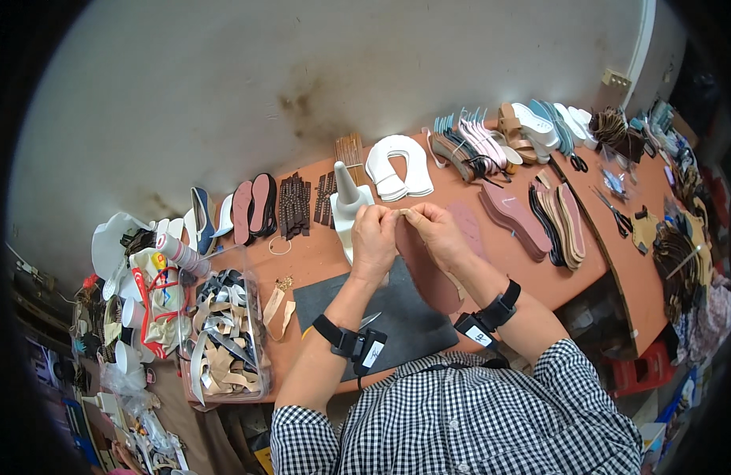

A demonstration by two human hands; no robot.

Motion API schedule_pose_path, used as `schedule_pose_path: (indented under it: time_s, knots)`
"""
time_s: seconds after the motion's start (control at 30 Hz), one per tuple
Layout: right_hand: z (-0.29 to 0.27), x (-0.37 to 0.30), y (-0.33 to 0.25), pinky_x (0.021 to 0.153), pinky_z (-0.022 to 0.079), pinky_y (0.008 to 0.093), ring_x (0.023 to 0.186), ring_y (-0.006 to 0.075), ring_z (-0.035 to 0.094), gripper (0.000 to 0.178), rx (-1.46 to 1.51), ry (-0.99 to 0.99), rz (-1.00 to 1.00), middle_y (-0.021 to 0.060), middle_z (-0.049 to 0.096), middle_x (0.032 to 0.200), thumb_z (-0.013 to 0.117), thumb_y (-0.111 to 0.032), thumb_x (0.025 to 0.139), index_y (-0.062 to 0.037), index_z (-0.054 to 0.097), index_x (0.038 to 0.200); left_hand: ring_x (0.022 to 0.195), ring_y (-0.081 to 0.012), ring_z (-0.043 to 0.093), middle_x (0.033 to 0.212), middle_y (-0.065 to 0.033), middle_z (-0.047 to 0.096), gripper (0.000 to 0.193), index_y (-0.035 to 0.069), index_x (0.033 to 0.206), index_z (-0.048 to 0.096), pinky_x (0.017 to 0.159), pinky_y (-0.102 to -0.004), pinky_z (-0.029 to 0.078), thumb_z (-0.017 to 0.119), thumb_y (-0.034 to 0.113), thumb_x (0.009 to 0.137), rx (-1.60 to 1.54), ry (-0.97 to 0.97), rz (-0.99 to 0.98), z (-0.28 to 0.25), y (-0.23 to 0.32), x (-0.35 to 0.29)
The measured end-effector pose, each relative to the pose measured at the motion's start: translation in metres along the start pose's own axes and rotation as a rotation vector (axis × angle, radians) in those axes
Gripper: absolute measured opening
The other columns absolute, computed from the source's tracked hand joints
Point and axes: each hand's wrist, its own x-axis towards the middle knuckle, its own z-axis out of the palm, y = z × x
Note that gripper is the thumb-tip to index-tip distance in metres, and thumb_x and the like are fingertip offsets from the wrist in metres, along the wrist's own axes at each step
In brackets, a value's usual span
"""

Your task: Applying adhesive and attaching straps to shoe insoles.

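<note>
Both my hands are raised over the dark cutting mat point(334, 305), thumbs and fingers pinched together at the upper end of a brownish-pink shoe insole point(423, 273). My left hand point(373, 241) and my right hand point(435, 235) nearly touch there, with a small pale edge showing between the fingertips. The insole hangs down between my wrists, its lower end near my right forearm. Another pink insole point(467, 226) lies on the table behind my right hand. A silver blade point(371, 319) rests on the mat, partly hidden by my left forearm.
A white stand with a grey cone point(346, 188) rises just beyond my left hand. Left are a clear bin of scraps point(227, 336) and dark woven straps point(295, 206). Right lie stacked pink soles point(514, 222) and scissors point(615, 212). White U-shaped pieces point(399, 168) stand near the wall.
</note>
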Motion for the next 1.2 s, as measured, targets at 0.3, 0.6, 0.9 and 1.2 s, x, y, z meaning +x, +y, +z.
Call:
schedule_pose_path:
  time_s: [0.3,0.6,0.9,1.2]
  knots:
    - [-0.001,-0.004,0.006,0.059,0.036,0.0184,0.066,0.0042,0.042,0.013,-0.078,0.109,-0.006,-0.0032,0.051,0.074,0.051,-0.013,0.088,-0.002,0.057,0.085,0.043,-0.0017,0.038,0.058,0.0046,0.048,0.014,0.003,0.077,0.059,0.039,-0.0161,0.027,0.058,0.015,0.085,-0.702,-0.269,-0.629,-0.014,-0.005,0.004]
    - [-0.003,-0.003,0.0,0.059,0.038,0.0186,0.065,0.0047,0.046,0.013,0.065,0.097,0.12,-0.0013,0.054,0.074,0.049,-0.012,0.089,-0.0018,0.056,0.082,0.043,-0.0015,0.035,0.06,0.0032,0.051,0.012,0.0,0.081,0.062,0.037,-0.0164,0.025,0.063,0.012,0.081,-0.66,-0.236,-0.476,-0.022,-0.008,-0.001]
    - [0.007,-0.001,-0.003,0.058,0.045,0.0217,0.063,0.0081,0.053,0.012,0.188,0.15,0.107,0.0034,0.058,0.074,0.048,-0.01,0.089,-0.0019,0.054,0.082,0.044,-0.0021,0.035,0.061,0.0024,0.05,0.013,-0.002,0.083,0.062,0.038,-0.0165,0.026,0.062,0.011,0.082,-0.76,-0.21,-0.496,-0.02,-0.012,-0.004]
    - [0.011,0.001,-0.002,0.058,0.047,0.0228,0.063,0.0105,0.056,0.011,0.271,0.207,0.114,0.006,0.06,0.075,0.048,-0.007,0.088,-0.0008,0.055,0.082,0.044,-0.002,0.036,0.059,0.0038,0.048,0.019,-0.004,0.084,0.061,0.038,-0.0164,0.027,0.062,0.014,0.082,-0.781,-0.128,-0.515,-0.01,-0.013,-0.013]
